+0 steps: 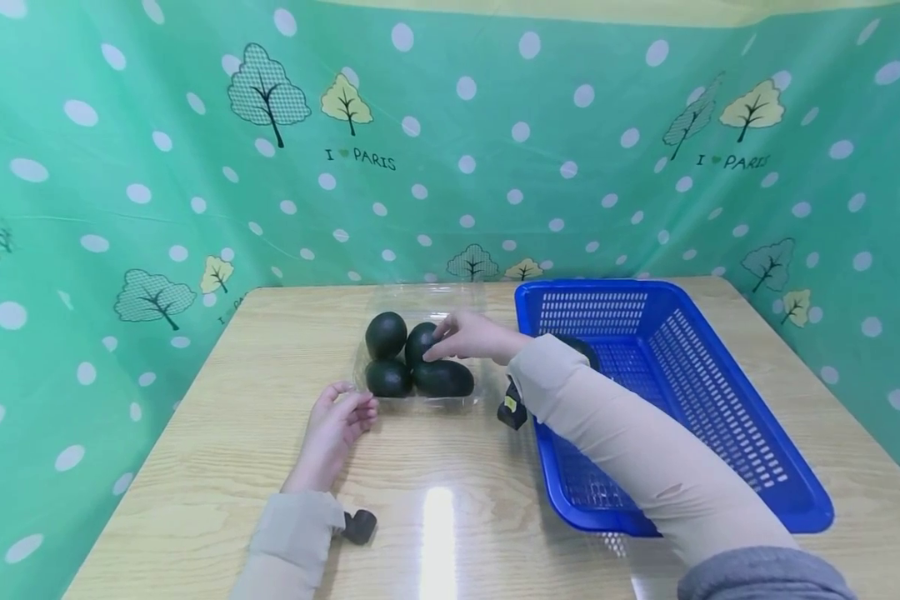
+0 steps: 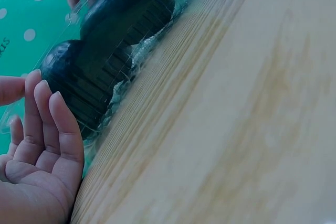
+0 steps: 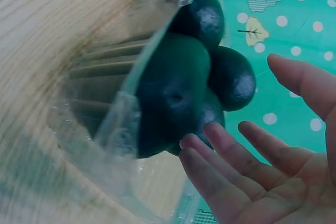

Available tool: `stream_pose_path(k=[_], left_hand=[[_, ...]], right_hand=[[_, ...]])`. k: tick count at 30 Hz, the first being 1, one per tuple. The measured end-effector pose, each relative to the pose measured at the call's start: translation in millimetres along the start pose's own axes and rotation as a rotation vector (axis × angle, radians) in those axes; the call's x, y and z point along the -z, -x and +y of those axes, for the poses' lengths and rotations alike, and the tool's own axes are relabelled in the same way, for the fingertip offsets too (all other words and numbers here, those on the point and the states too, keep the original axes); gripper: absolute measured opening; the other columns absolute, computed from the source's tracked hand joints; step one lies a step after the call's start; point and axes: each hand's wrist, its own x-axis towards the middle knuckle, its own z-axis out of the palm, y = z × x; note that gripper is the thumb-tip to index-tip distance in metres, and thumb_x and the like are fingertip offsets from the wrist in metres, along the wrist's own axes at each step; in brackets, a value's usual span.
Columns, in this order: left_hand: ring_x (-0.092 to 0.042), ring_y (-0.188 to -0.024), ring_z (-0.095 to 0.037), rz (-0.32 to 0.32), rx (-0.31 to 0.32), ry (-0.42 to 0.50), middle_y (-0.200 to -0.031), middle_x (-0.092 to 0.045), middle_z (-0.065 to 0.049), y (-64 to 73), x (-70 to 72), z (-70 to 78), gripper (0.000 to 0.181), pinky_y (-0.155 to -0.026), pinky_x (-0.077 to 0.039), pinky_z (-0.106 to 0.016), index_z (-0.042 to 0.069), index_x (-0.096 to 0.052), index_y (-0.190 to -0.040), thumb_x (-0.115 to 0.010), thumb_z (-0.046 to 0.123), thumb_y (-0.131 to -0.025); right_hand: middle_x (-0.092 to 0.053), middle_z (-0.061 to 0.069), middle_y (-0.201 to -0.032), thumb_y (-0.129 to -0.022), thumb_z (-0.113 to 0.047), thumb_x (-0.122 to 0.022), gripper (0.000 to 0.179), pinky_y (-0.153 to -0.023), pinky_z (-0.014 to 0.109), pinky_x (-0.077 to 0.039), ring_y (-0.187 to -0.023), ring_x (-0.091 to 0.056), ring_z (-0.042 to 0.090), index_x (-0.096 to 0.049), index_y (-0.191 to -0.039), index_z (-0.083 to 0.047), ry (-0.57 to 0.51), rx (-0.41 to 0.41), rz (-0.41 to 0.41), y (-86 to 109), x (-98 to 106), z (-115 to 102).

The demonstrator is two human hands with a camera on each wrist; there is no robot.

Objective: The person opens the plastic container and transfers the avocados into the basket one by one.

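A clear plastic container (image 1: 427,296) stands on the table with its lid raised at the back. Several smooth, dark green avocados (image 1: 444,379) lie bunched in it. My left hand (image 1: 339,421) is at the front left corner, thumb and index finger pinching the rim, the other fingers loosely bent beside the wall. Above the container my right hand (image 1: 476,337) reaches in from the right, its thumb spread from the fingers. In the right wrist view its fingertips (image 3: 191,148) are right at an avocado (image 3: 173,90) and hold nothing.
A blue perforated basket (image 1: 735,350) stands on the right, under my right forearm. Inside it a dark avocado (image 1: 581,346) shows partly behind the sleeve. A patterned green curtain (image 1: 420,125) hangs behind the wooden table (image 1: 217,433). Black devices (image 1: 512,410) are worn at both wrists.
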Motion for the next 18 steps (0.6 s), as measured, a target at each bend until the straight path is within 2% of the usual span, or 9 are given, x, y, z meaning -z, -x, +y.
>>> stream_pose_path(k=[6, 12, 18], left_hand=[[-0.065, -0.071, -0.008, -0.005, 0.002, 0.005, -0.072, -0.067, 0.004, 0.4, -0.9, -0.2, 0.024, -0.069, -0.055, -0.021, 0.015, -0.037, -0.104, -0.054, 0.001, -0.095], [-0.065, -0.072, -0.008, -0.007, -0.001, 0.003, -0.072, -0.067, 0.004, 1.7, -0.7, -0.3, 0.025, -0.069, -0.054, -0.021, 0.015, -0.037, -0.105, -0.053, 0.001, -0.094], [-0.065, -0.072, -0.008, -0.007, 0.003, 0.004, -0.073, -0.067, 0.005, 1.0, -0.9, 0.0, 0.025, -0.069, -0.054, -0.021, 0.016, -0.036, -0.106, -0.054, 0.002, -0.095]], right_hand=[[-0.061, 0.012, -0.131, -0.086, -0.035, -0.075, 0.057, -0.104, 0.046, -0.049, -0.119, -0.059, 0.027, -0.056, -0.131, -0.006, 0.088, -0.028, 0.023, -0.3, -6.2, 6.7], [-0.061, 0.012, -0.13, -0.084, -0.038, -0.076, 0.064, -0.105, 0.048, -0.048, -0.119, -0.059, 0.027, -0.053, -0.134, -0.006, 0.129, -0.051, -0.003, -1.0, -9.5, 10.4], [-0.062, 0.012, -0.131, -0.084, -0.038, -0.077, 0.062, -0.105, 0.047, -0.048, -0.119, -0.059, 0.027, -0.055, -0.132, -0.006, 0.169, -0.071, -0.021, -3.3, -10.7, 12.0]])
